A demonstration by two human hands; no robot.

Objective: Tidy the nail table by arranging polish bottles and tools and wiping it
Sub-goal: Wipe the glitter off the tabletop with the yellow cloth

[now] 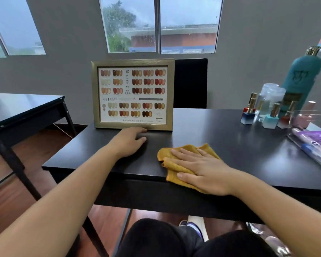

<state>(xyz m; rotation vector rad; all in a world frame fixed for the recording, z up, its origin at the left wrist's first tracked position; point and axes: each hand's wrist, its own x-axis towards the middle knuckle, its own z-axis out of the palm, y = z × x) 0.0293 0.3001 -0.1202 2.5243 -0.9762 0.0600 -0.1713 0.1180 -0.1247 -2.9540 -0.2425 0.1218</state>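
Right hand [202, 169]: laid flat, fingers straight and slightly spread, palm pressing the yellow cloth [168, 154] onto the black surface [230, 145]. Nothing is gripped. The cloth lies under and ahead of this hand, and its near corner hangs over the surface's front edge.

Left hand [130, 143]: palm down on the surface beside the right hand, fingers loosely curved, holding nothing. Its fingertips lie just short of the lower rail of the framed colour chart [132, 94]. We cannot tell whether they touch it.

We judge the cloth to be soft, light and limp. It is bunched in folds and will ruck up if pushed from one edge. A flat palm over its middle suits wiping. To lift it, we would pinch the free folds ahead of the fingertips.

Beyond the right hand and well out to its outer side is a cluster of polish bottles [247, 115] with gold caps. They stand close together with a clear jar [267, 101] and a tall teal bottle [300, 78]. We take the bottles to be glass: small, smooth, top-heavy and easy to tip against each other. They are best taken one at a time around the body, not by the cap.

Nearer on that side lie packaged tools [315, 145] in glossy wrap. They are probably slippery, so we would lift them from the long edges.

The chart stands upright and a wiping nudge could topple it.
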